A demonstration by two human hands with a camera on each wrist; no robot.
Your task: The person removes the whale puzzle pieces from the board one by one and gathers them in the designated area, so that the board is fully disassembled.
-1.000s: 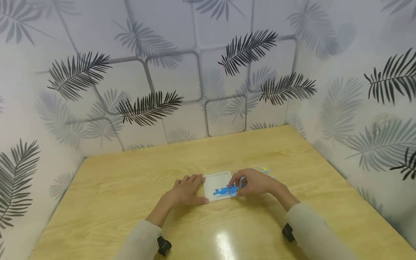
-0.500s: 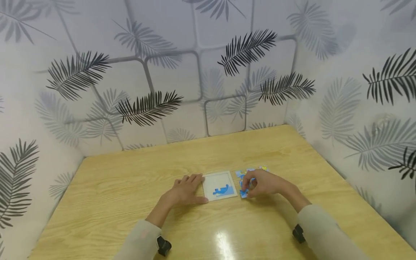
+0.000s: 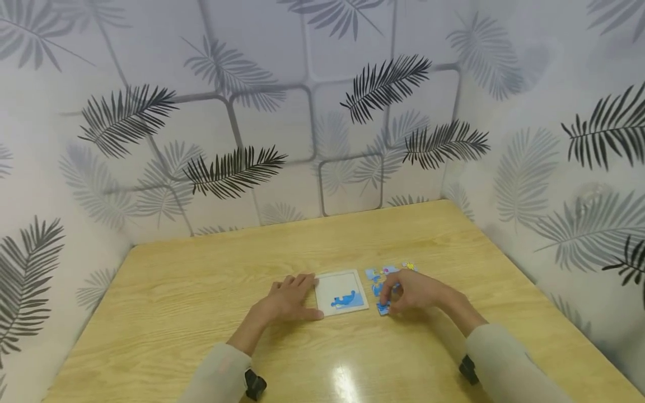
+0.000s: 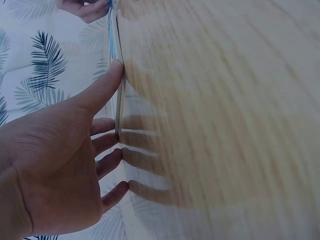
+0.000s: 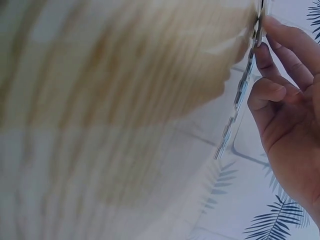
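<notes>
A square white puzzle tray [image 3: 334,284] lies on the table, with joined blue jigsaw pieces [image 3: 347,300] along its lower right. At the tray's left edge my left hand [image 3: 289,300] rests with fingers spread; its thumb and fingertips touch the rim, as the left wrist view also shows along the tray edge [image 4: 119,105]. Right of the tray, my right hand [image 3: 415,291] pinches a blue puzzle piece [image 3: 382,309] between thumb and finger at table level. In the right wrist view the right hand [image 5: 295,110] partly hides that piece.
Several loose puzzle pieces [image 3: 373,274] lie just beyond the right hand, one with a yellow sun [image 3: 410,266]; the hand covers some of them. The wooden table [image 3: 227,268] meets patterned walls [image 3: 282,184] at the back and sides.
My right hand has left the tray's lower right corner and moved right to the loose pieces, drawing one slightly towards me. The left hand has stayed at the tray.
</notes>
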